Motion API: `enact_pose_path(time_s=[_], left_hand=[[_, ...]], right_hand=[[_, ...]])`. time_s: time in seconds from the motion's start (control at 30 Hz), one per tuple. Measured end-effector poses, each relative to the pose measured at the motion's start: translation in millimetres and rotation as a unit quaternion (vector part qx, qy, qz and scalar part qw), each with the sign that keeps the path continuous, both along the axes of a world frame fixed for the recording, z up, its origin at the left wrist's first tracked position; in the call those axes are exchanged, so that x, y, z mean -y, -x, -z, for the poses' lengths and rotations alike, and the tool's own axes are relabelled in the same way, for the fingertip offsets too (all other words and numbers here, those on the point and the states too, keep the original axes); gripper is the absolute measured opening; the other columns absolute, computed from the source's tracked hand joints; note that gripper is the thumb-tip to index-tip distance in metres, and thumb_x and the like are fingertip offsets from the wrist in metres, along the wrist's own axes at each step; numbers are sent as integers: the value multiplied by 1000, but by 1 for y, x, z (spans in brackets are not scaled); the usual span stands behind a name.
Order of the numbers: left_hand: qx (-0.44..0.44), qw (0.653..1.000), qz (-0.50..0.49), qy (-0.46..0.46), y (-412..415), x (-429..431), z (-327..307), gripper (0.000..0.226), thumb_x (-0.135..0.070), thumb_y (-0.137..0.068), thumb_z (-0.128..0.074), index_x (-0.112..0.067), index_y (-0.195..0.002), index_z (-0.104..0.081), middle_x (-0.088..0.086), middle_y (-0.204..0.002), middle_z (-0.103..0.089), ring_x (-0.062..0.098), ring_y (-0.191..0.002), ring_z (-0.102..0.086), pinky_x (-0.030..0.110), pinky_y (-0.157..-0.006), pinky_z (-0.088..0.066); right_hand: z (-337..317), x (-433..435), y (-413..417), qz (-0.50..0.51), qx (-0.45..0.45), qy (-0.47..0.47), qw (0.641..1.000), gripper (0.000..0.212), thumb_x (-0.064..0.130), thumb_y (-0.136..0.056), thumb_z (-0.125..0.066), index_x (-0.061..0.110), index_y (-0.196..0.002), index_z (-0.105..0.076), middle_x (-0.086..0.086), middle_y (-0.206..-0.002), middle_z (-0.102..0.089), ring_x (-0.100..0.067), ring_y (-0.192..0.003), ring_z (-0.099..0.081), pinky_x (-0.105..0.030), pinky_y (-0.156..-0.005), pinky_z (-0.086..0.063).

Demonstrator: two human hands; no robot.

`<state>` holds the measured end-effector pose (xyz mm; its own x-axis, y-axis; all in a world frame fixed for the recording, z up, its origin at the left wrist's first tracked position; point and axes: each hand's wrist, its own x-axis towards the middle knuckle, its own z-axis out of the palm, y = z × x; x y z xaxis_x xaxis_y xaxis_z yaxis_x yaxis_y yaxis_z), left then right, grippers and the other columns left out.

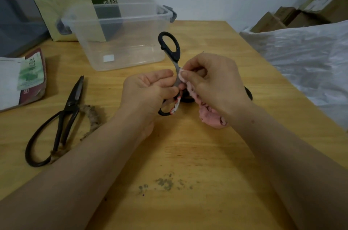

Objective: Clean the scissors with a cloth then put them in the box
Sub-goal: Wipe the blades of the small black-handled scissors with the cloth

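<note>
Left hand [150, 88] is closing its grip round the middle of the scissors [170, 45], fingers curling over the metal shank. The right hand [212, 82] is pinching the pink cloth [211, 116] against that same shank, thumb and forefinger pressing on it. So both grips are closed on something.

The scissors are sitting between the hands over the middle of the worktop [188, 154]. One black handle loop is pointing up and away toward the box [113, 20]. The other loop is hanging low under the left palm, showing a red-and-white wrapping. The blades are hiding behind the hands and cloth, and the loose end of the cloth is trailing down under the right wrist.

The clear plastic box is standing open-topped just behind the hands, near the far edge. Open room is lying toward the person, with grey smudges [165, 182] on the wood.

Off to the left, a dark old pair of shears [69, 113] is lying flat with a scrap of twine [92, 116] beside it. On the right, the worktop edge is running close along a white plastic sheet [310, 56].
</note>
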<state>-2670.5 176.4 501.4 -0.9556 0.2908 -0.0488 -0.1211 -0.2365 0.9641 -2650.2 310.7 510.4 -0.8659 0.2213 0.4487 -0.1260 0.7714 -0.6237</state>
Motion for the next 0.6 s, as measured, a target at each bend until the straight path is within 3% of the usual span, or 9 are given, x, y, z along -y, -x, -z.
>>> enact_pose_path(time_s=[0.1, 0.2, 0.27, 0.33, 0.4, 0.5, 0.6], left_hand=[[0, 1000, -6, -3, 1, 2, -2, 33, 17, -77, -60, -2, -103, -64, 10, -85, -74, 17, -71, -71, 22, -61, -57], [5, 1000, -4, -19, -1, 1, -1, 34, 18, -78, -58, 0, -107, -62, 15, -87, -73, 20, -73, -70, 21, -60, -56], [5, 1000, -5, -30, 0, 1, -2, 36, 17, -80, -56, 0, -112, -60, 17, -90, -73, 21, -77, -70, 22, -64, -56], [-1, 999, 0, -34, 1, 3, -1, 38, 15, -83, -54, 0, -118, -58, 16, -91, -72, 20, -78, -68, 23, -65, -54], [-8, 999, 11, -33, 2, 3, 0, 41, 15, -83, -53, 0, -121, -58, 15, -91, -72, 19, -77, -66, 23, -64, -52], [-18, 999, 27, -21, -1, 0, 0, 40, 18, -81, -50, -2, -111, -65, 12, -87, -72, 16, -72, -64, 21, -65, -52], [-12, 999, 6, -31, -1, -3, 0, 30, 12, -80, -56, -2, -104, -68, 14, -80, -70, 18, -67, -62, 22, -61, -53]], right_hand=[[2, 2, 2, -7, 5, 15, 1000, 7, 23, -89, -64, 27, -84, -62, 18, -68, -58, 4, -65, -58, -15, -65, -48], [-1, -9, 5, 49, -16, 22, 998, 6, 23, -91, -61, 26, -87, -59, 18, -76, -57, 3, -69, -53, -14, -64, -43], [-1, -17, 5, 82, -29, 80, 993, 7, 24, -93, -59, 26, -86, -57, 18, -81, -56, 2, -75, -54, -14, -67, -44], [0, -22, 5, 84, -12, 174, 981, 7, 24, -92, -60, 24, -86, -59, 14, -82, -62, -2, -80, -61, -23, -73, -52], [0, -22, 6, 53, 32, 284, 957, 8, 22, -93, -60, 18, -87, -64, 4, -79, -70, -10, -79, -68, -30, -74, -57], [-1, -15, 5, -32, 97, 467, 878, 14, 13, -94, -56, 4, -92, -68, -10, -75, -72, -19, -67, -70, -30, -59, -58], [0, -13, 5, -85, 134, 533, 831, 19, 11, -83, -64, -2, -96, -68, -20, -85, -70, -29, -74, -66, -38, -63, -55]])
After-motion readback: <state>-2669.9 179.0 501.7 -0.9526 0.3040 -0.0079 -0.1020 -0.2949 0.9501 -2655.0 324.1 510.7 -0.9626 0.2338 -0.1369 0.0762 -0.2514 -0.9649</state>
